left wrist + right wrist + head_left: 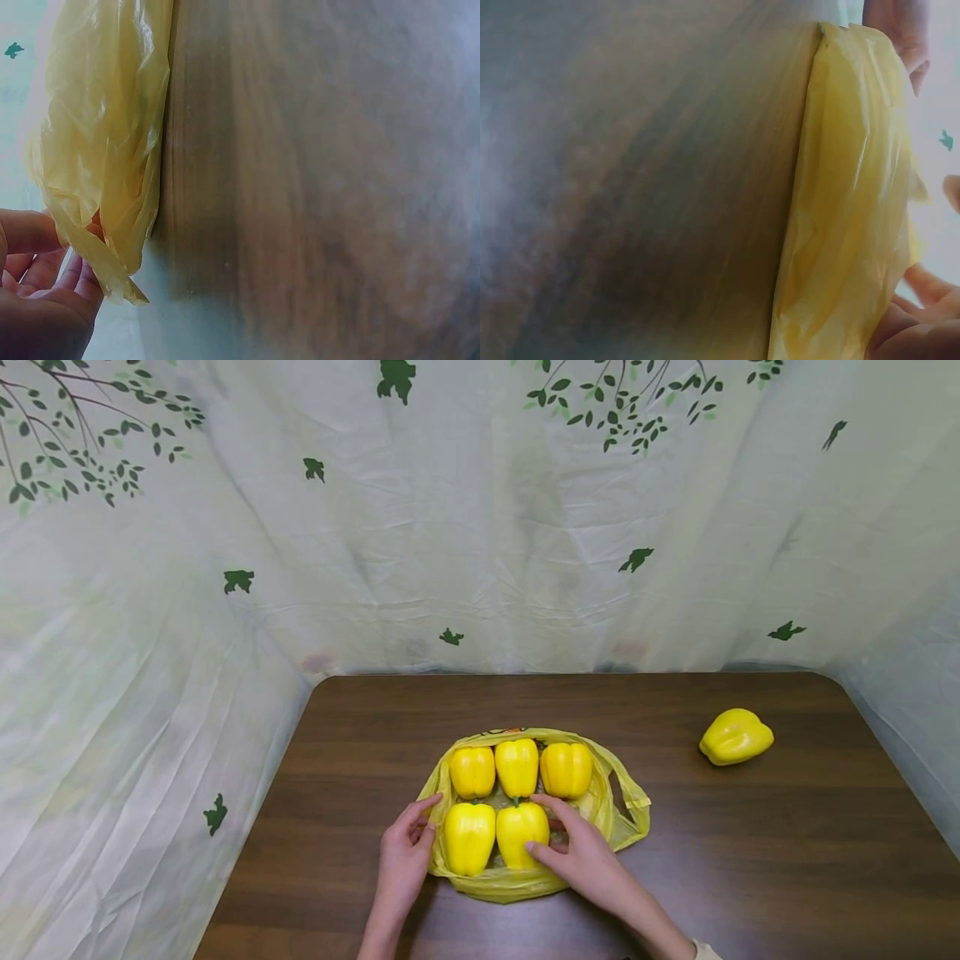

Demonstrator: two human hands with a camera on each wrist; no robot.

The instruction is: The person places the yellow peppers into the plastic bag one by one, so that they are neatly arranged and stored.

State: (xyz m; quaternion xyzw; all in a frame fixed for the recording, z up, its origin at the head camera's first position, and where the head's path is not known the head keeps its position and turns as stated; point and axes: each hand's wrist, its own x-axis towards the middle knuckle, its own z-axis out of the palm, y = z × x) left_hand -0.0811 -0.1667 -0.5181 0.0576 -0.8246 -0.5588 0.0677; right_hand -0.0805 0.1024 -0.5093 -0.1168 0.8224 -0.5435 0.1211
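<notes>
A yellow plastic bag point(510, 887) lies spread with its mouth facing up, holding yellow bell peppers in two rows. Three stand in the far row, among them a middle pepper point(517, 767). The near row has a left pepper point(469, 839) and a right pepper point(521, 837). My right hand point(588, 857) grips that near right pepper, thumb on its lower side and a fingertip by its top. At the bag's left rim, my left hand point(405, 858) pinches the plastic; in the left wrist view its fingers hold the bag's edge point(112, 150).
Another yellow bell pepper point(737, 737) lies on its side at the table's far right. The brown wooden table point(337, 760) meets a pale leaf-printed cloth point(480, 543) at its back and sides. A bag handle loop point(637, 814) sticks out to the right.
</notes>
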